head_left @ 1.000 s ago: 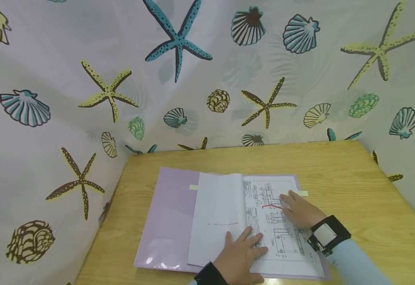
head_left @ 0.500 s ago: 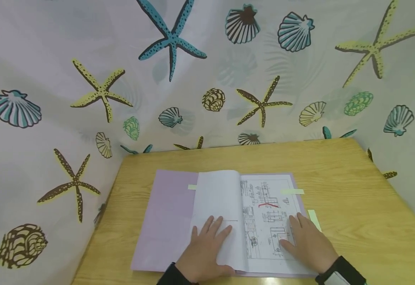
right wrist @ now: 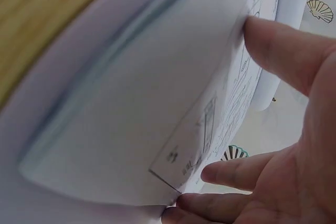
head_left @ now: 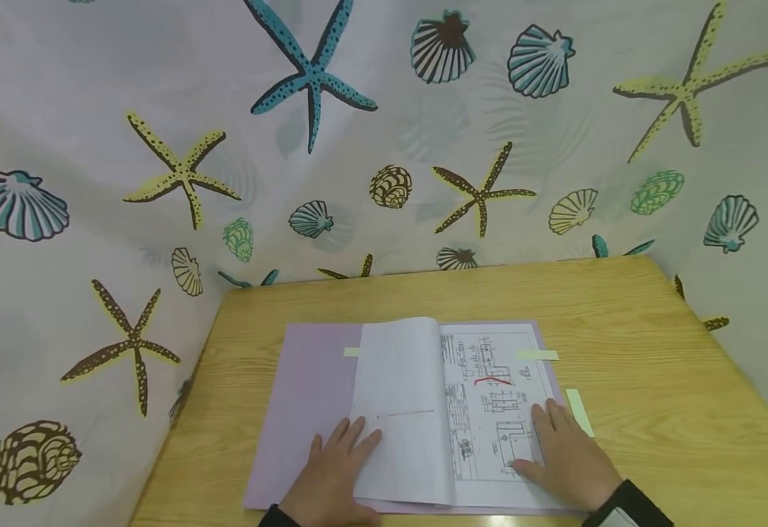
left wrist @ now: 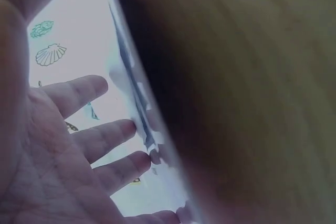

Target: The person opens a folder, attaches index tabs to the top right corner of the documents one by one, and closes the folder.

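A lilac folder (head_left: 311,380) lies open on the wooden table, holding a stack of paper. Its left-hand page (head_left: 400,373) is white with one thin line; the right-hand drawing sheet (head_left: 476,439) carries technical drawings and a red mark. My left hand (head_left: 331,476) rests spread at the lower left, across the folder and the edge of the left page. In the left wrist view its fingers (left wrist: 105,135) reach straight to the surface. My right hand (head_left: 571,457) lies on the lower right of the drawing sheet, fingers extended; the right wrist view shows its fingertips (right wrist: 210,174) touching the paper.
Pale sticky tabs stick out at the upper left (head_left: 352,352) and upper right (head_left: 538,355); another pale strip (head_left: 579,412) lies beside the folder's right edge. A curtain (head_left: 357,146) printed with shells and starfish stands behind the wooden table (head_left: 654,351) and along its sides.
My left hand has slid left, from the drawing sheet across the left page to the folder. The right hand has moved down the drawing sheet, uncovering the upper-right tab. The view has shifted slightly.
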`<action>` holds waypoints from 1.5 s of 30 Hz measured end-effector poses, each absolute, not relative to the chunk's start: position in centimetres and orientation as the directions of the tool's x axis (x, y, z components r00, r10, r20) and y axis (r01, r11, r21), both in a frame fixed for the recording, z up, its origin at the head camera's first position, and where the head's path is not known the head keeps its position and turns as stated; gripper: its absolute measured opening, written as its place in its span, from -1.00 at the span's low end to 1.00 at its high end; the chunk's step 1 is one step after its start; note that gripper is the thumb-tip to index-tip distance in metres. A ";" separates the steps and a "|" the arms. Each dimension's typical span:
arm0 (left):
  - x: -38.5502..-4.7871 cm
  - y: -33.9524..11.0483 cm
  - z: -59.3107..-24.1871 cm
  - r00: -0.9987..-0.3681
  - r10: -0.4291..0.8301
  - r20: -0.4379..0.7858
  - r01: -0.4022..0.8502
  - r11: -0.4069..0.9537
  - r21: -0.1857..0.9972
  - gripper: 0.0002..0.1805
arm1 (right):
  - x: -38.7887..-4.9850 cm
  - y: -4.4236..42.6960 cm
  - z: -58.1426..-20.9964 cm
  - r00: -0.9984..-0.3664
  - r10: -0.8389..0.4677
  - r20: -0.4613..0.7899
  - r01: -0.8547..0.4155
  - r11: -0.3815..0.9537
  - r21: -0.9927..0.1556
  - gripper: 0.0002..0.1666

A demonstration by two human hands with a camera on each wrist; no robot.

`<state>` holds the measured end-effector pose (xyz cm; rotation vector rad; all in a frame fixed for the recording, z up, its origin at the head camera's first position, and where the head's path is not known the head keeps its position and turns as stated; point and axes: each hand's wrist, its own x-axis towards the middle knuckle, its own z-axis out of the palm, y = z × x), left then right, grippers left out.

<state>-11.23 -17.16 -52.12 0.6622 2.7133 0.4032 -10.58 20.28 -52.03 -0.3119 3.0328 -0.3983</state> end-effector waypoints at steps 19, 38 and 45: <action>-11.1 -17.4 -52.8 -0.849 0.480 -0.220 0.381 0.845 0.374 0.28 | -10.5 20.3 -52.4 -0.978 -0.210 -0.010 -0.202 0.952 -0.231 0.16; -11.1 -17.2 -52.8 -0.861 0.458 -0.220 0.361 0.856 0.370 0.21 | -10.6 19.4 -52.3 -0.967 -0.251 0.036 -0.253 0.947 -0.196 0.07; -11.1 -17.4 -53.1 -0.861 0.466 -0.201 0.377 0.852 0.363 0.20 | -10.7 19.1 -52.2 -0.967 -0.253 0.026 -0.254 0.952 -0.169 -0.06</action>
